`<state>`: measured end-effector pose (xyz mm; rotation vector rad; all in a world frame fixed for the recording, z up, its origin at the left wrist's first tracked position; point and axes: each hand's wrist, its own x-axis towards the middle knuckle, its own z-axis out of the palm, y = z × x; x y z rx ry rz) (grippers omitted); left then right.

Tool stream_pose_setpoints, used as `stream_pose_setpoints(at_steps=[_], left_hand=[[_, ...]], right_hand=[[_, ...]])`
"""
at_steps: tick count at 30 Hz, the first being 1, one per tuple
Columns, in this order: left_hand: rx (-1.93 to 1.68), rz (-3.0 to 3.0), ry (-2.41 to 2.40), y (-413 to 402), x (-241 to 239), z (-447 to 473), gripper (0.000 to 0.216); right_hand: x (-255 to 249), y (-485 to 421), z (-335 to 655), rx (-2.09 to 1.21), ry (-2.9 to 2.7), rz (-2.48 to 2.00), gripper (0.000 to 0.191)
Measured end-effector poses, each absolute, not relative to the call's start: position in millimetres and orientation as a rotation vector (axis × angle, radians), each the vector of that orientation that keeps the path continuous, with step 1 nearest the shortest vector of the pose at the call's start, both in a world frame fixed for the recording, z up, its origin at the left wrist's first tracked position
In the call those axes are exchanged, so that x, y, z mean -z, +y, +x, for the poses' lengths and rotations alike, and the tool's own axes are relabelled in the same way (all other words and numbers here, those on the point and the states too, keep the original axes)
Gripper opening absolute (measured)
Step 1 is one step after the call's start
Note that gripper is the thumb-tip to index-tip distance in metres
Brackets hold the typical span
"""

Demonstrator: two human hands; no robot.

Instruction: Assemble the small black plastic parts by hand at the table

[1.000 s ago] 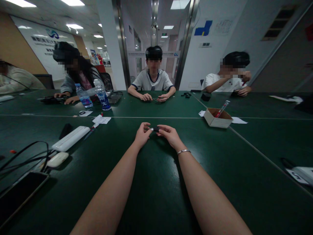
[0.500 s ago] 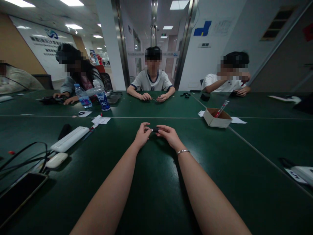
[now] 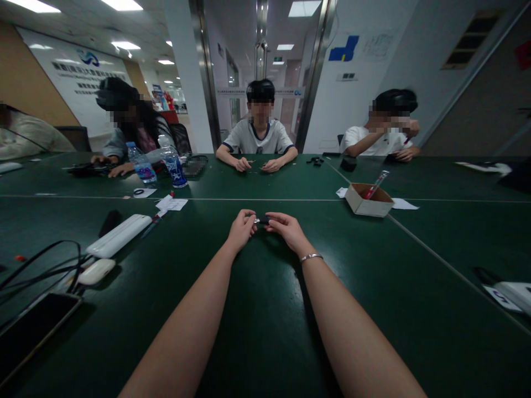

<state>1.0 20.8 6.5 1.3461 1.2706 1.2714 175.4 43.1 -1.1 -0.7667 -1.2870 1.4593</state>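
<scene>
Above the dark green table, both hands meet at a small black piece with a silvery end (image 3: 263, 220); it looks like a USB stick, but is too small to be sure. My left hand (image 3: 242, 229) is closed, thumb and fingers pinching the silvery end on the left. From the other side, my right hand (image 3: 287, 228) grips the black body between thumb and fingertips. A silver bracelet (image 3: 311, 257) circles my right wrist. Fingers hide both tips of the piece.
Left of my arms lie a white power bank (image 3: 120, 235), a white case (image 3: 96, 272), black cables and a phone (image 3: 37, 326). Ahead stand two bottles (image 3: 172, 163). An open cardboard box (image 3: 370, 200) holds a red-and-clear tube. Several people sit across the table (image 3: 265, 287).
My left fingers have shifted slightly, and more of the silvery end shows. My right hand stays put. Across the table, the middle person's hands have moved a little.
</scene>
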Motion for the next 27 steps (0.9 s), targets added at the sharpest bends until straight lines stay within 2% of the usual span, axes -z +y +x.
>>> stream_pose_setpoints(at_steps=[5,9,27], left_hand=[[-1.325,1.378,1.259,19.7,-6.6,1.4,0.035],[-1.291,1.367,1.23,20.4,-6.8,1.5,0.026],[-1.264,1.461,1.192,20.7,-4.7,-0.7,0.028]], right_hand=[[0.6,43.2,175.3,-1.468,-1.283,-0.758,0.033],[0.8,43.2,175.2,-1.476,-1.28,-0.759,0.033],[-0.9,42.1,174.3,-1.486,-1.277,-0.763,0.029]])
